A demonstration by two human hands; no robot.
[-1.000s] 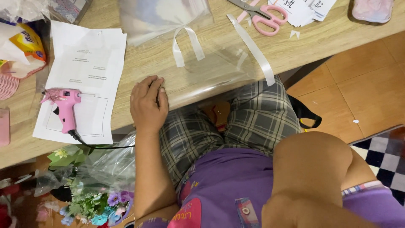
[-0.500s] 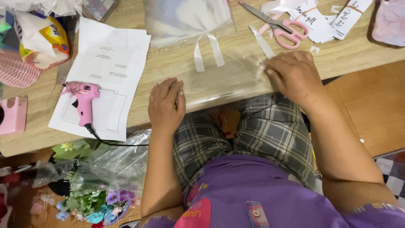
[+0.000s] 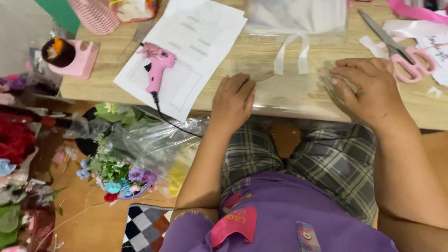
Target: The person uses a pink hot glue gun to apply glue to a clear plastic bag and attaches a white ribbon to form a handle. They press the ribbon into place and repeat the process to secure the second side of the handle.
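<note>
A clear plastic sheet (image 3: 291, 88) lies flat on the wooden table (image 3: 233, 58) near its front edge. My left hand (image 3: 233, 100) rests palm down on the sheet's left part, fingers together. My right hand (image 3: 366, 84) presses on the sheet's right part with fingers slightly curled. Two white ribbon strips (image 3: 291, 53) lie under or on the plastic between and beyond my hands. Neither hand grips anything.
A pink glue gun (image 3: 157, 67) lies on white paper sheets (image 3: 186, 46) to the left, its cord trailing off the table. Pink-handled scissors (image 3: 403, 53) lie at the right. A wrapped flower bouquet (image 3: 126, 158) sits on the floor at the left. A pink basket (image 3: 95, 14) is at the back.
The view has shifted left and down. My right hand came onto the sheet from off the table a second ago and now lies flat. My left hand stays on the sheet.
</note>
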